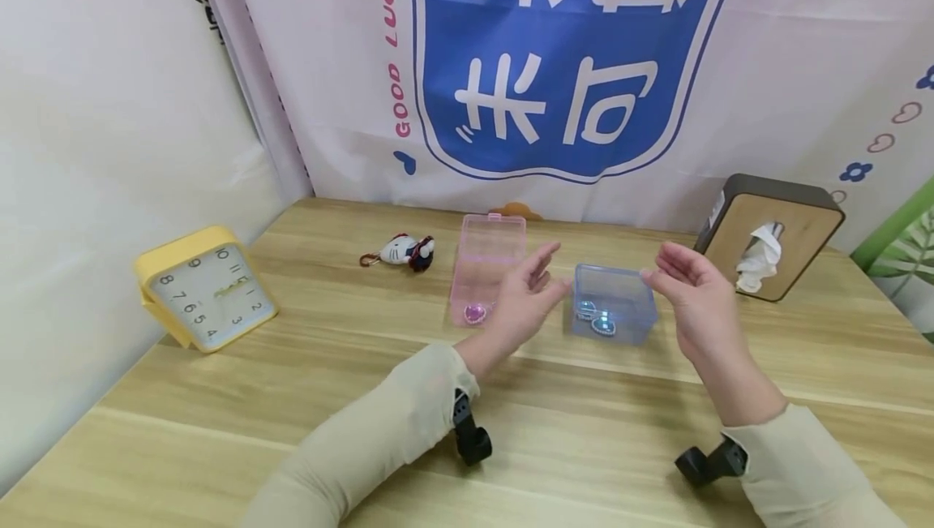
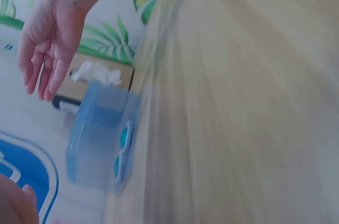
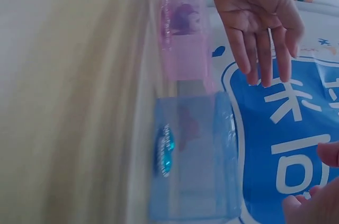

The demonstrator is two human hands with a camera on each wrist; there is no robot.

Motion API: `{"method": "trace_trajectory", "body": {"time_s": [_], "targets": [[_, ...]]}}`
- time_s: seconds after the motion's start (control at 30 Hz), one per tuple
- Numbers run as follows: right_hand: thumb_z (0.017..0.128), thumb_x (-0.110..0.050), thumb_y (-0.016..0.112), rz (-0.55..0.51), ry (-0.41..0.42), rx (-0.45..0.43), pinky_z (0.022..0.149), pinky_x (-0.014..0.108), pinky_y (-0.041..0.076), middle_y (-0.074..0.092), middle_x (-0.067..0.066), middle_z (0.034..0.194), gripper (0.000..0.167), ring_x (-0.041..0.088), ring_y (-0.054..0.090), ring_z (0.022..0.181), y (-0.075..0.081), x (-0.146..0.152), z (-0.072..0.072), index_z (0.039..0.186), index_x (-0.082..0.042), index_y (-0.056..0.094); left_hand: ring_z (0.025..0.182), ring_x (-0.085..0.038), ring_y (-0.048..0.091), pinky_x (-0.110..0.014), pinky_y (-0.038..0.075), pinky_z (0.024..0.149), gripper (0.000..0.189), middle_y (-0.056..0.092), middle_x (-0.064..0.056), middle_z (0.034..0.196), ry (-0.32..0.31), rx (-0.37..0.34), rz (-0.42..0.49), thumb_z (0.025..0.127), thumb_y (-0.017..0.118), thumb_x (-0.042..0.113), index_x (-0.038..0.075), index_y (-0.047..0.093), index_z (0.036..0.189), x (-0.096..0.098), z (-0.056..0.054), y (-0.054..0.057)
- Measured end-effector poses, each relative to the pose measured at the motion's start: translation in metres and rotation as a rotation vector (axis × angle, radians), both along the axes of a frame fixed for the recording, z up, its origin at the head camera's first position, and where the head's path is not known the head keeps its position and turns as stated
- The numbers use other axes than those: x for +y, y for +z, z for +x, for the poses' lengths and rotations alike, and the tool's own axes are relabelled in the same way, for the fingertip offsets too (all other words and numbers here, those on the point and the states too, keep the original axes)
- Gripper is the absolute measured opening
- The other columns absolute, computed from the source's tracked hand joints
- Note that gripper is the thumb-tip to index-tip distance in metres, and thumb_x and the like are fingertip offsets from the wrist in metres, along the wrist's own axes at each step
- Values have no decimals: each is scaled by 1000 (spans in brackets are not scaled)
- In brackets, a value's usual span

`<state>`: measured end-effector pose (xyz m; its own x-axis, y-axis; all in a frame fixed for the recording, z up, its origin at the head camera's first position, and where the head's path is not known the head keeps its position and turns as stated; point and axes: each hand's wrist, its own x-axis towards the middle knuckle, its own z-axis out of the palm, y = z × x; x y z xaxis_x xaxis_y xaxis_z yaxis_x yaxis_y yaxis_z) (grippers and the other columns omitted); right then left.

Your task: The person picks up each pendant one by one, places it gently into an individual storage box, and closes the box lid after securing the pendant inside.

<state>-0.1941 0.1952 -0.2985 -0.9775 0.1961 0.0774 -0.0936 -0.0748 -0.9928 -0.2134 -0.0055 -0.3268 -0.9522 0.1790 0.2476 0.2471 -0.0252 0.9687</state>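
Observation:
A see-through blue box (image 1: 616, 301) stands on the table with blue gems (image 1: 603, 323) edged in small beads inside it. My left hand (image 1: 521, 297) hovers at its left side, fingers spread and holding nothing. Just off its upper right corner is my right hand (image 1: 700, 297), fingers loosely bent and free of any object; whether its thumb touches the box I cannot tell. Left of the blue box lies a see-through pink box (image 1: 489, 252) with its lid folded back. A pink gem (image 1: 475, 313) sits in its near part, which my left hand partly covers.
A plush cat keychain (image 1: 404, 252) lies left of the pink box. Farther left stands a yellow clock (image 1: 207, 289). A tissue box (image 1: 777, 232) is tilted at the back right, and a printed cloth (image 1: 350, 106) hangs behind the table (image 1: 350, 349).

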Motion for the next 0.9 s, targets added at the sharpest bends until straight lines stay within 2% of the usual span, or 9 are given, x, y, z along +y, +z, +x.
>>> {"method": "trace_trajectory", "body": {"time_s": [0.1,0.2,0.33,0.43,0.5,0.6,0.67,0.8,0.9], "targets": [[83,-3,66,-10,47,6,86,7,45,54,-10,104,32,3,50,102,8,-9,-6,111,-15,56,131,-23,39,-28,37,106,54,41,-10,143,25,4,-16,85,63,6,7,44,137,-18,-2,3],[83,-2,65,-76,94,4,82,7,47,58,-10,97,24,2,53,96,13,-19,-12,101,-18,59,129,-24,43,-28,40,104,52,44,-11,141,55,10,-37,86,63,7,7,46,135,-36,-3,7],[83,-3,66,-134,159,-17,78,8,48,60,-10,92,21,2,56,89,17,-32,-20,95,-19,60,126,-27,45,-30,42,104,49,47,-13,138,87,58,-38,86,62,6,4,48,133,-57,-4,11],[84,-1,64,-144,184,-41,80,9,48,59,-9,92,21,2,56,89,18,-43,-26,96,-17,58,124,-27,47,-30,42,103,48,49,-14,136,118,86,-32,86,62,3,2,48,132,-71,-5,12],[85,0,62,-135,188,-67,87,11,47,57,-9,94,21,2,56,90,18,-49,-30,97,-17,57,123,-25,49,-28,43,102,47,50,-13,135,141,83,-29,86,62,2,2,49,132,-78,-5,12],[86,1,60,-119,190,-103,101,20,42,55,-7,96,22,2,54,93,17,-58,-37,103,-13,55,124,-25,48,-24,44,100,47,50,-13,135,169,60,-27,86,62,2,1,49,131,-87,-5,9],[86,1,58,-110,191,-119,107,26,38,53,-6,98,27,4,54,94,15,-65,-41,112,-7,54,124,-27,47,-23,44,100,47,50,-14,135,181,43,-22,86,61,1,0,49,131,-93,-5,6],[87,4,55,-129,201,-127,109,28,35,50,-4,101,47,6,51,98,13,-80,-50,131,5,42,126,-28,46,-24,43,101,47,48,-15,136,213,16,-30,86,61,1,0,49,131,-104,-5,-3],[87,4,54,-129,189,-138,107,24,37,48,-1,107,52,10,48,107,9,-92,-57,136,7,37,129,-28,42,-31,39,106,47,43,-13,141,224,14,-70,86,61,2,1,48,132,-109,-3,-11]]}}
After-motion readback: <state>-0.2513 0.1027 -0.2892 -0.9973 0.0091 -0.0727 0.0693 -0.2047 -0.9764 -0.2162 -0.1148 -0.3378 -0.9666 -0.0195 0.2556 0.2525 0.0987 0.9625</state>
